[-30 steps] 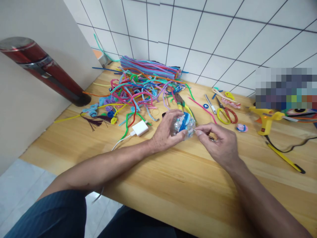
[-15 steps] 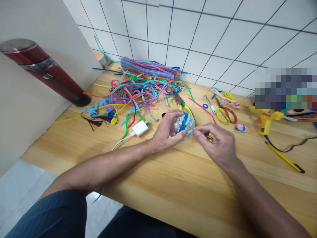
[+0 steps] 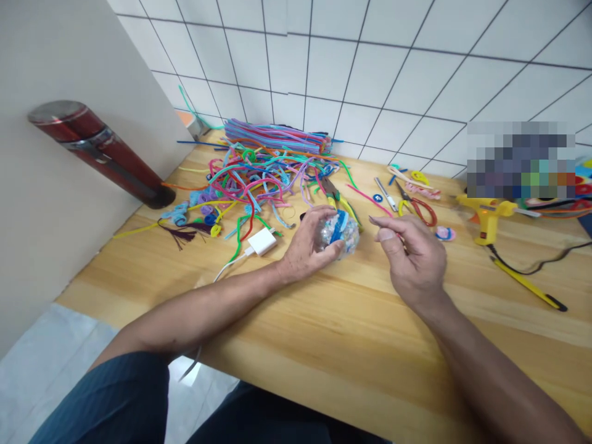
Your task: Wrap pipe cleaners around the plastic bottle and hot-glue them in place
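Note:
My left hand [image 3: 309, 243] is curled round a rounded, clear, sparkly piece [image 3: 352, 239] with bright blue and light blue strips across it. The thumb lies on its near side and the fingers on its far side. To the right, apart from the piece, my right hand [image 3: 414, 256] is closed. A thin, dark, pointed metal tool [image 3: 372, 219] sticks out between its thumb and forefinger; the rest is hidden in the palm. Just behind the sparkly piece lie pliers [image 3: 345, 206] with yellow-green handles.
Tangled pipe cleaners [image 3: 259, 179] and a pipe cleaner bundle [image 3: 277, 135] lie by the tiled wall. A red flask [image 3: 111, 160] stands left, a white charger [image 3: 261, 242] nearer me. Rightward are scissors [image 3: 423, 211], a yellow glue gun [image 3: 488, 219] and a yellow cutter [image 3: 527, 282].
My right hand has drawn back from the sparkly piece, and its tool tip now points up to the left. My left hand keeps its hold. The whole view has shifted slightly.

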Tool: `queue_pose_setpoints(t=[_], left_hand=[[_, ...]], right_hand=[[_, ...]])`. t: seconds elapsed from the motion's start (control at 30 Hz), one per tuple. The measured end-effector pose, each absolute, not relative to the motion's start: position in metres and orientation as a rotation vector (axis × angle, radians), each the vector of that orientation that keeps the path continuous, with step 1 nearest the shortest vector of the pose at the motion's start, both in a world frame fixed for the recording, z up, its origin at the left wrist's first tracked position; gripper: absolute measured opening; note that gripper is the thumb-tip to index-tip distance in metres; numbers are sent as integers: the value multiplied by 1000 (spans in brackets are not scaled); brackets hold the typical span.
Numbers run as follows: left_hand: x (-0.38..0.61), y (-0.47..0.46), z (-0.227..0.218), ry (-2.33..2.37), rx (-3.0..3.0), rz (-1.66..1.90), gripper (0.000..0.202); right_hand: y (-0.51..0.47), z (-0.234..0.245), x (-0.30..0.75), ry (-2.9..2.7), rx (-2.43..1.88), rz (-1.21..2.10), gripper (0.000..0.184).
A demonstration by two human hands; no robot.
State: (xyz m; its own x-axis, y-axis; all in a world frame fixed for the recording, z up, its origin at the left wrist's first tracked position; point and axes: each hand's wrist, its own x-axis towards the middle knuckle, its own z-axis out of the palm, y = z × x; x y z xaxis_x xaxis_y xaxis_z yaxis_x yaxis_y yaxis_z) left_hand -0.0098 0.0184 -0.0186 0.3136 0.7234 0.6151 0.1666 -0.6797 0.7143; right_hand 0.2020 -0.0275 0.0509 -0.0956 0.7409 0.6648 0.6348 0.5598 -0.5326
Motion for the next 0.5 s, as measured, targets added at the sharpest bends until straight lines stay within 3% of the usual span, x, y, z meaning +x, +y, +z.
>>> queue_pose_setpoints(t=[0.5], left_hand=[[-10,19,-21,771,2046,1381,49]], right_hand=[[-6,29,192,-1437,-1244,599,16]])
